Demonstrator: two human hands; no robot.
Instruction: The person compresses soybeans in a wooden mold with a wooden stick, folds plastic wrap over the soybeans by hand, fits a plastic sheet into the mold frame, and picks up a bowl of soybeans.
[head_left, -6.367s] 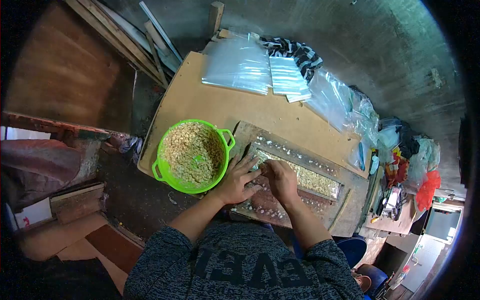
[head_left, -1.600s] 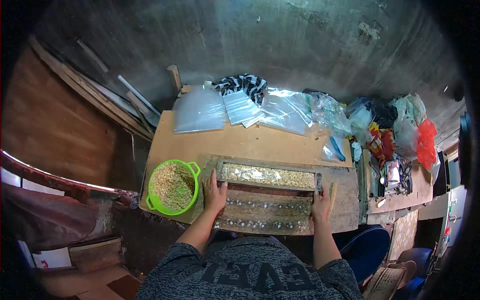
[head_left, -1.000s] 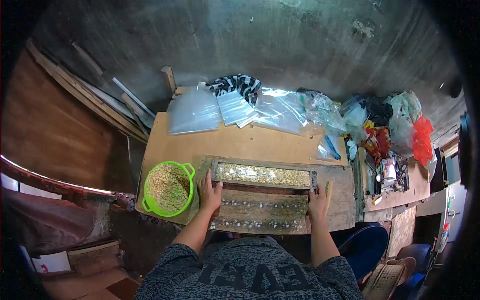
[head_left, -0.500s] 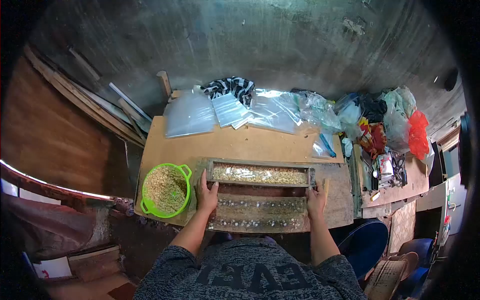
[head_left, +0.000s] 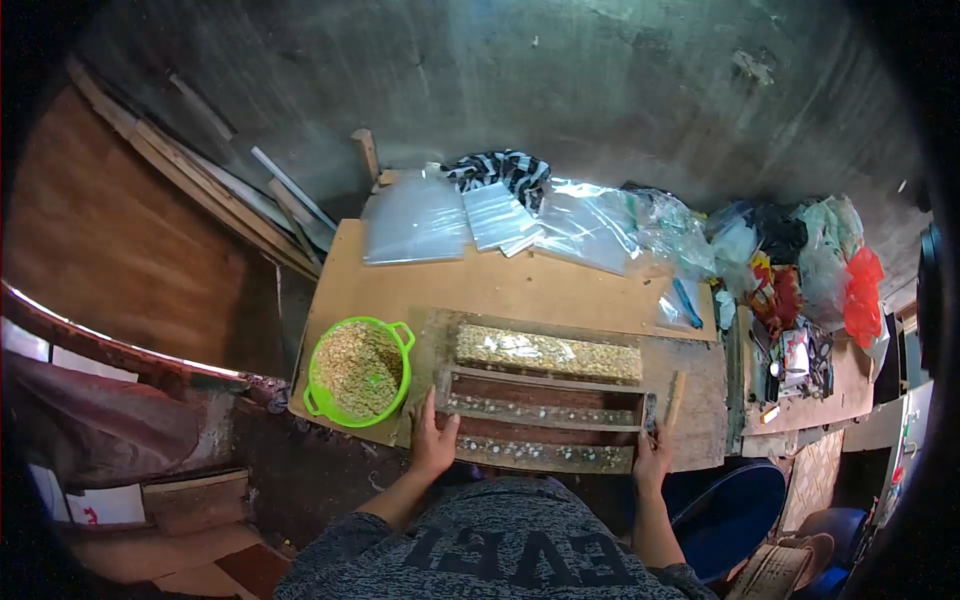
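A long rectangular wooden frame (head_left: 545, 381) lies on a worn board near the table's front edge. At its left end my left hand (head_left: 433, 445) grips it, with the thumb and fingers around the corner. My right hand (head_left: 653, 455) holds the opposite end. Just beyond the frame rests a long, plastic-wrapped block of pale beans or grain (head_left: 550, 354), its shiny film catching the light. White specks run in rows along the board within and below the frame. A short wooden stick (head_left: 677, 398) lies to the right of the block.
A green plastic colander (head_left: 405, 345) full of pale beans or grain stands at the left. Clear plastic sheets (head_left: 415, 220) lie along the back. Bags, including a red one (head_left: 863, 295), are piled at the right beside scissors and small tools. A blue round object (head_left: 735, 510) is below the table's right front.
Both hands have drawn the wooden frame toward my body, off the wrapped block. The block now lies uncovered by the frame on the board. The view has shifted slightly.
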